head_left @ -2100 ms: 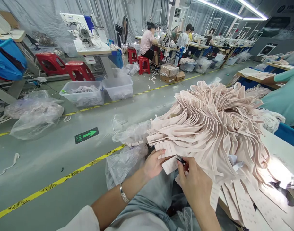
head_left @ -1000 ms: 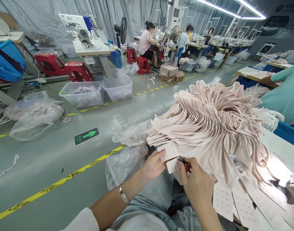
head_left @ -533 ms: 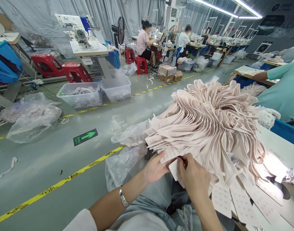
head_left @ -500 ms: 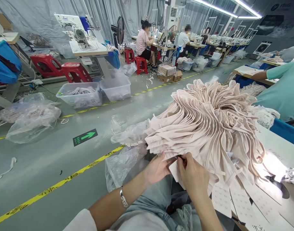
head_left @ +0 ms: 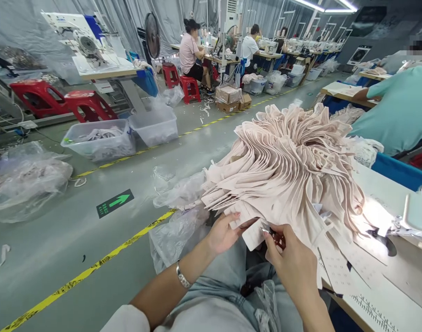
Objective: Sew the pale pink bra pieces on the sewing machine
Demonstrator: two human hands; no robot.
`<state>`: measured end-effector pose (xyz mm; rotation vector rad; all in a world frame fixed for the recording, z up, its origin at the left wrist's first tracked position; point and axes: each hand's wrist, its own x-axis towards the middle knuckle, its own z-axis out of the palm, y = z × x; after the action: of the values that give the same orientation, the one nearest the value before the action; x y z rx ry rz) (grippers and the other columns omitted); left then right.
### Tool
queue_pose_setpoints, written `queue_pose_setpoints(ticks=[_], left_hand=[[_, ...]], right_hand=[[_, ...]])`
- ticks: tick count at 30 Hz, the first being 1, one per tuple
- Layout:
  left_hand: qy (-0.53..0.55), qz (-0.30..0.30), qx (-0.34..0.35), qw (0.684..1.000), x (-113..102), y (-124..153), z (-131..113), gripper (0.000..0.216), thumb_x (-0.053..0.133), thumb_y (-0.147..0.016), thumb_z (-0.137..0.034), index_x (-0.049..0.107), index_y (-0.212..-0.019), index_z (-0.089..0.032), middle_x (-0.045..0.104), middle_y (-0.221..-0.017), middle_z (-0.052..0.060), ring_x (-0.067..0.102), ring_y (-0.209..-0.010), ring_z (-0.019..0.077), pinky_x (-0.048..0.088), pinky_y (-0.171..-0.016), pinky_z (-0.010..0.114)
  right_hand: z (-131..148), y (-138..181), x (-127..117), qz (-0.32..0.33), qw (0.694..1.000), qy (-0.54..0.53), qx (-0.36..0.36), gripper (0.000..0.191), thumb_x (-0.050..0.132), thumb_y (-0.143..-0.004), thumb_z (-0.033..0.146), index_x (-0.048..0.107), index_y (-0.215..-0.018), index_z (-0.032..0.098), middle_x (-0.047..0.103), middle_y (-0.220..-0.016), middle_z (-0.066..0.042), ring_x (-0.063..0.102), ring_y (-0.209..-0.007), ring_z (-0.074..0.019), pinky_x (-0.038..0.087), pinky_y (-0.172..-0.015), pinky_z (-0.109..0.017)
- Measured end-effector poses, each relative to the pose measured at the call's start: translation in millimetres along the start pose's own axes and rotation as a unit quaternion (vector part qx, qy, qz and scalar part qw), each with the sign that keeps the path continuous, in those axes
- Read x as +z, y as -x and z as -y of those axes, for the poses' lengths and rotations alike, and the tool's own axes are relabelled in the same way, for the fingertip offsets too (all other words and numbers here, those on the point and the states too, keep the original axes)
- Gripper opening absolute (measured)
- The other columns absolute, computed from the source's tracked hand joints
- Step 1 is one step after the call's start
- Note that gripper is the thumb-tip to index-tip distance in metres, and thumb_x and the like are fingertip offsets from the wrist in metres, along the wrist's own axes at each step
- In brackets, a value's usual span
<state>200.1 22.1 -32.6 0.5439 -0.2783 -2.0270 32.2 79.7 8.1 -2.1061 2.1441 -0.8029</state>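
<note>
A big fanned stack of pale pink fabric pieces (head_left: 290, 161) lies on the white table (head_left: 387, 299) at my right. My left hand (head_left: 223, 233) pinches the near edge of one piece with a white tag (head_left: 253, 235) at the stack's lower left. My right hand (head_left: 290, 263) is closed on small red-handled snips (head_left: 278, 238), whose tip touches that tag. Flat dotted white strips (head_left: 338, 272) spread out from under the stack toward me.
Clear plastic bags (head_left: 178, 230) hang beside my knee. Plastic bins (head_left: 100, 140) and red stools (head_left: 88, 106) stand across the grey aisle with yellow tape lines. A person in a teal shirt (head_left: 401, 110) sits at the right. Other workers sit at sewing tables at the back.
The view has swung right and down a little. My right hand with the snips has drawn slightly toward me; my left hand keeps its hold on the stack's edge.
</note>
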Motion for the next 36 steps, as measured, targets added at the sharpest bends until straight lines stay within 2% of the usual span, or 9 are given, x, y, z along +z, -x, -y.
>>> queue_pose_setpoints(ticks=[3,9,14,18,21,24,28,32,36], left_hand=[[0.003,-0.002,0.003,1.0,2.2,2.2,1.8,0.02,0.075,-0.072,-0.016,0.072,-0.092,-0.016,0.074,-0.103,0.007,0.068,-0.106,0.0266,0.045,-0.107,0.043],[-0.034,0.008,0.024,0.999,4.0,3.9,4.6,0.033,0.076,-0.074,-0.017,0.07,-0.106,-0.019,0.074,-0.106,0.007,0.066,-0.108,0.0263,0.048,-0.103,0.044],[-0.06,0.025,-0.024,0.998,0.4,4.3,23.8,0.042,0.084,-0.069,-0.034,0.071,-0.105,-0.019,0.073,-0.108,0.008,0.067,-0.103,0.0245,0.051,-0.095,0.038],[-0.174,0.038,-0.067,0.982,-2.4,2.6,43.2,0.044,0.087,-0.064,-0.022,0.071,-0.105,-0.018,0.074,-0.095,0.006,0.067,-0.089,0.0198,0.051,-0.085,0.031],[-0.186,-0.002,-0.027,0.982,1.3,0.5,42.8,0.04,0.086,-0.061,-0.016,0.072,-0.099,-0.015,0.074,-0.097,0.007,0.067,-0.093,0.021,0.049,-0.089,0.031],[-0.111,-0.012,0.014,0.994,6.2,-1.1,34.0,0.04,0.084,-0.061,-0.015,0.071,-0.099,-0.016,0.073,-0.102,0.006,0.065,-0.105,0.023,0.045,-0.1,0.034],[-0.057,0.023,-0.029,0.998,7.8,-2.5,27.8,0.036,0.079,-0.066,-0.017,0.07,-0.101,-0.014,0.072,-0.11,0.009,0.059,-0.12,0.0263,0.039,-0.111,0.04],[-0.066,0.018,-0.037,0.997,4.7,-3.5,29.9,0.035,0.079,-0.066,-0.017,0.07,-0.1,-0.014,0.072,-0.111,0.009,0.059,-0.12,0.0263,0.037,-0.113,0.04],[-0.071,0.02,-0.039,0.996,4.7,-2.4,30.5,0.042,0.081,-0.064,-0.017,0.069,-0.105,-0.016,0.07,-0.117,0.009,0.058,-0.122,0.0286,0.039,-0.111,0.044]], right_hand=[[4.9,-2.1,-0.1,-0.009,1.0,0.019,-0.008,0.038,0.039,-0.095,0.055,0.058,-0.091,0.022,0.066,-0.064,0.0,0.063,-0.054,-0.0165,0.031,-0.047,-0.023],[8.5,-8.6,8.9,-0.015,0.992,0.12,-0.033,0.034,0.037,-0.097,0.043,0.059,-0.084,0.02,0.064,-0.06,-0.002,0.058,-0.051,-0.0156,0.019,-0.048,-0.025],[2.8,-11.7,17.4,0.0,0.989,0.146,-0.014,0.021,0.048,-0.093,0.036,0.058,-0.084,0.02,0.066,-0.063,-0.001,0.056,-0.05,-0.0155,0.017,-0.049,-0.026],[-2.9,-9.9,11.0,0.015,0.993,0.12,0.014,0.021,0.048,-0.092,0.037,0.058,-0.085,0.02,0.068,-0.066,-0.002,0.06,-0.055,-0.017,0.019,-0.049,-0.025],[-9.8,-1.6,-0.4,-0.004,0.997,0.07,0.035,0.03,0.042,-0.094,0.045,0.057,-0.087,0.021,0.066,-0.064,-0.002,0.062,-0.054,-0.0171,0.024,-0.047,-0.024],[-14.6,9.0,-12.2,-0.022,0.997,0.044,0.056,0.035,0.039,-0.094,0.051,0.057,-0.086,0.021,0.064,-0.06,0.0,0.06,-0.05,-0.0165,0.026,-0.045,-0.023],[-12.5,16.8,-18.3,-0.048,0.997,0.036,0.046,0.036,0.038,-0.095,0.049,0.058,-0.086,0.021,0.063,-0.057,0.0,0.058,-0.046,-0.0152,0.026,-0.044,-0.022],[-7.8,13.9,-11.1,-0.061,0.997,0.051,0.002,0.031,0.039,-0.096,0.044,0.057,-0.089,0.02,0.064,-0.06,0.0,0.06,-0.049,-0.0149,0.028,-0.046,-0.023],[-8.3,7.8,-2.7,-0.073,0.989,0.125,-0.033,0.027,0.039,-0.096,0.034,0.056,-0.081,0.02,0.063,-0.057,0.0,0.058,-0.047,-0.0153,0.02,-0.045,-0.025]])
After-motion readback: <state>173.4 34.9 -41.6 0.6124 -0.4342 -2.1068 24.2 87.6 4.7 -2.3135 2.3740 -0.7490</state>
